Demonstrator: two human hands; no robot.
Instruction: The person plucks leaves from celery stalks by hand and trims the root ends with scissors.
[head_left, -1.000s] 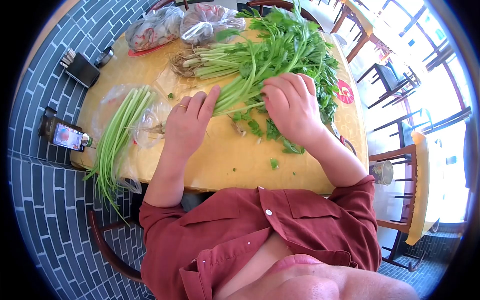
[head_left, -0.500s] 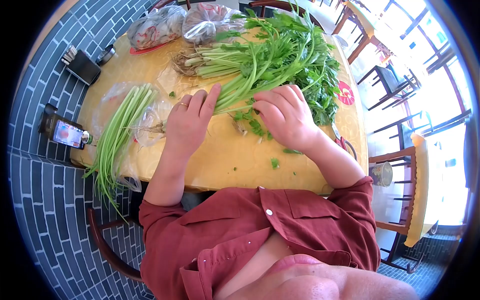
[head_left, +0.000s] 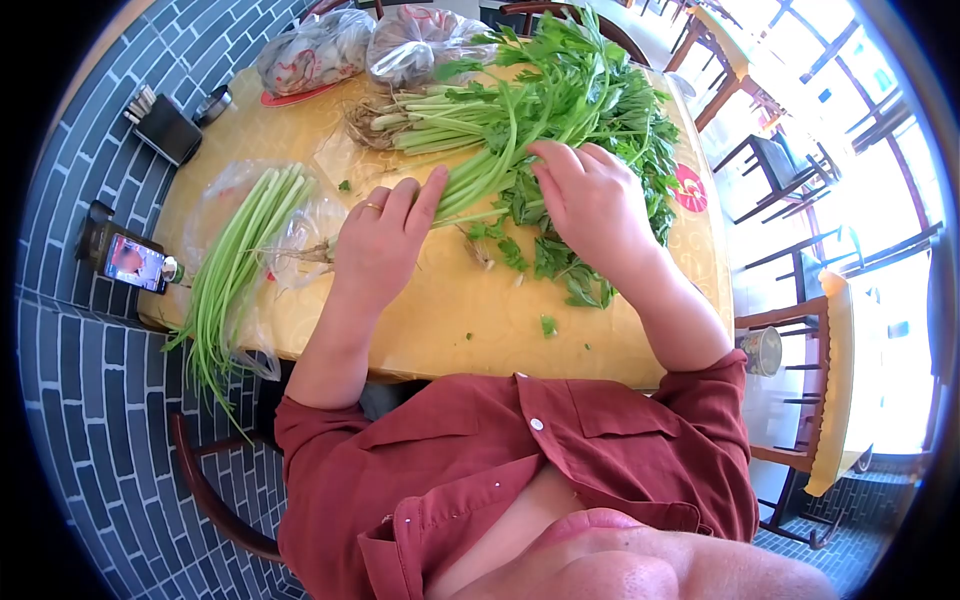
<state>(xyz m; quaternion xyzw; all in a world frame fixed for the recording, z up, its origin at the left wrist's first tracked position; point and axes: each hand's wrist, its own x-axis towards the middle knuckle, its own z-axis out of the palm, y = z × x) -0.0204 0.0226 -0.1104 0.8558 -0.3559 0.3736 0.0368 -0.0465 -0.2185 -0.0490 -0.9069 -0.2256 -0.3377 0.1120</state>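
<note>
My left hand (head_left: 382,240) is closed around the lower part of a bunch of celery (head_left: 478,182); stringy roots (head_left: 300,254) stick out on its left side. Farther up the same bunch, my right hand (head_left: 592,200) has its fingers curled on the stems where the leaves begin. Its fingertips are partly hidden among the greenery. Leafy tops (head_left: 580,275) hang below and beside that hand. Behind both hands lies a pile of celery (head_left: 430,122) with roots at the left. Bare green stalks (head_left: 240,255) rest on a clear plastic bag (head_left: 312,222) at the left.
Filled plastic bags (head_left: 315,52) stand at the table's far edge. A phone (head_left: 134,262) and a black holder with sticks (head_left: 166,128) are by the brick wall. Leaf scraps (head_left: 548,325) lie on the yellow tablecloth (head_left: 460,330). Chairs (head_left: 780,175) stand to the right.
My right hand has moved up and slightly right along the celery stems. More leaves now hang on its near side. My left hand stays nearly in place on the bunch.
</note>
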